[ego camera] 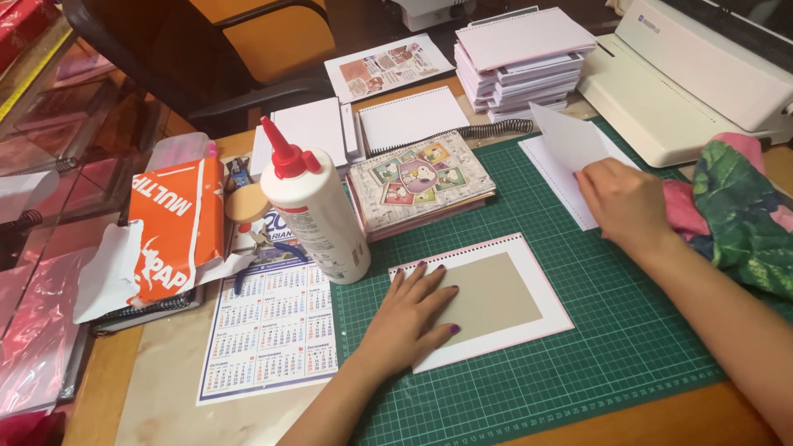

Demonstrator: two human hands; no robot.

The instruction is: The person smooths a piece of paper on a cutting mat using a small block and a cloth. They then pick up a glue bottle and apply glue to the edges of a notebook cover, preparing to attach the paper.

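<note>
Green gridded cutting mat (578, 347) covers the wooden desk in front of me. From my head view, my left hand (413, 310) lies flat with fingers spread on a punched cover board (496, 297), grey card framed in white, lying on the mat. My right hand (624, 202) pinches a white sheet (566, 136), lifting it tilted above another white sheet near the binding machine (694, 74). A glue bottle (318, 211) with a red cap stands upright just beside the board's left corner, with a calendar sheet (268, 330) next to it.
</note>
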